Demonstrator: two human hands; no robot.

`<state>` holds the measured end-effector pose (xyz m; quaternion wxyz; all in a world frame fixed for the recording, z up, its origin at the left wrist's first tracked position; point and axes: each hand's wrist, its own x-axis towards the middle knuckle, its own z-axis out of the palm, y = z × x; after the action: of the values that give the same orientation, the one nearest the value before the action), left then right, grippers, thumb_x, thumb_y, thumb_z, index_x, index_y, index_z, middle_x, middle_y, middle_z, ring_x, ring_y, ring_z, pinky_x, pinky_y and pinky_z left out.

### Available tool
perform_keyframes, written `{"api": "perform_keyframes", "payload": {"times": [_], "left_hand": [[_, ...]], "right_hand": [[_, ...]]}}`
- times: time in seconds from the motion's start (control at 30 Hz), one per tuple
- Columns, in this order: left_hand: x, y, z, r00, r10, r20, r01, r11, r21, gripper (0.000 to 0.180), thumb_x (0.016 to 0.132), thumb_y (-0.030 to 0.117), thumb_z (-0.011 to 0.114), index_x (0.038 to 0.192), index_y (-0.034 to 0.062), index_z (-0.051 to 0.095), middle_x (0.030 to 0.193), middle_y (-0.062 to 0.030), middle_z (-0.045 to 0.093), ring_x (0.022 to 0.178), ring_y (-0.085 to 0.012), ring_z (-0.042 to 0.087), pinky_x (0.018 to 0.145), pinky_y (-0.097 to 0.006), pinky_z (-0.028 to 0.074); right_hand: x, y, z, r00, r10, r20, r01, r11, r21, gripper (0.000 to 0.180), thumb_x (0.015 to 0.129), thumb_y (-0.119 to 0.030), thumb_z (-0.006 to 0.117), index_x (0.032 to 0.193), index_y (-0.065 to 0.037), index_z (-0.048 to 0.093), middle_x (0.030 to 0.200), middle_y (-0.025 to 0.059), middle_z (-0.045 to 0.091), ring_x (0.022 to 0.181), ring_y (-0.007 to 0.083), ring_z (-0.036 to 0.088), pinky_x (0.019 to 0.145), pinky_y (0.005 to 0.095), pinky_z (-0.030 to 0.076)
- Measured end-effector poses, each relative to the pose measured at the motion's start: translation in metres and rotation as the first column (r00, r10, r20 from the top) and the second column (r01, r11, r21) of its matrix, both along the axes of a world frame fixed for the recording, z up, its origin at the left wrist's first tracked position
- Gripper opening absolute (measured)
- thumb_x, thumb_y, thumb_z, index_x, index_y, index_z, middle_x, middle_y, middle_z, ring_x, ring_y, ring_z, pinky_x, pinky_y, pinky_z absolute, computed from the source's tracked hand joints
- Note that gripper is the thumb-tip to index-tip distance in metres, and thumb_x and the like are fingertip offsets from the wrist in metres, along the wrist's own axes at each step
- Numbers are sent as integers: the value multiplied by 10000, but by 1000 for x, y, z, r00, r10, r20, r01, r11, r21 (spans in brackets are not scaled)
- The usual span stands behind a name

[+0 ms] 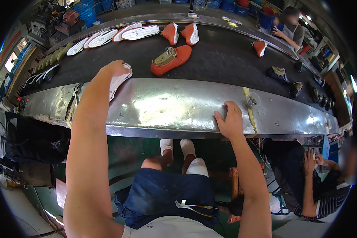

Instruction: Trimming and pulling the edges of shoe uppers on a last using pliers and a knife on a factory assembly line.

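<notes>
My left hand (117,68) reaches over the metal edge at the left, fingers closed around a white sole-shaped piece (116,84); my forearm and hand hide much of it. On the metal edge at the right rests my right hand (231,121), thumb and fingers apart, holding nothing. A small clear cup (251,100) of tiny dark bits stands just beyond it. In the middle of the black belt (214,63) lies an orange-red shoe (181,58) with an olive last inside. Lasting pliers (188,205) lie on my lap.
White-bottomed shoe pieces (141,32) line the belt's far left, beside olive pieces (53,57). Orange-red uppers (190,34) sit farther back. Dark lasted shoes (279,73) are at the right. One person (292,31) works across the belt; another person (325,190) sits at my right.
</notes>
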<state>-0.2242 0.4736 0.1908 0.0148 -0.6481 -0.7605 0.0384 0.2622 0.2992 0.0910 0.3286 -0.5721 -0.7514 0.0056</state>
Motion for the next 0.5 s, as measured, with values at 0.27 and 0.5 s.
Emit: {"api": "perform_keyframes", "payload": {"times": [0.27, 0.5], "left_hand": [[15, -42, 1, 922, -265, 280, 266, 963, 37, 625, 870, 347, 747, 1391, 53, 569, 1297, -229, 650, 1206, -387, 627, 1046, -409, 482], [22, -221, 48, 792, -576, 201, 372, 717, 589, 744, 824, 156, 803, 1499, 124, 491, 1474, -251, 461, 1356, -430, 474, 1144, -453, 404]], "right_hand": [[4, -3, -4, 1000, -9, -19, 9, 1000, 9, 518, 882, -314, 728, 1221, 42, 564, 1258, 253, 611, 1219, 420, 559, 1089, 487, 405], [3, -4, -2, 999, -33, -9, 33, 999, 16, 468, 884, -310, 728, 1176, 32, 601, 1204, 241, 642, 1179, 413, 583, 1059, 484, 429]]}}
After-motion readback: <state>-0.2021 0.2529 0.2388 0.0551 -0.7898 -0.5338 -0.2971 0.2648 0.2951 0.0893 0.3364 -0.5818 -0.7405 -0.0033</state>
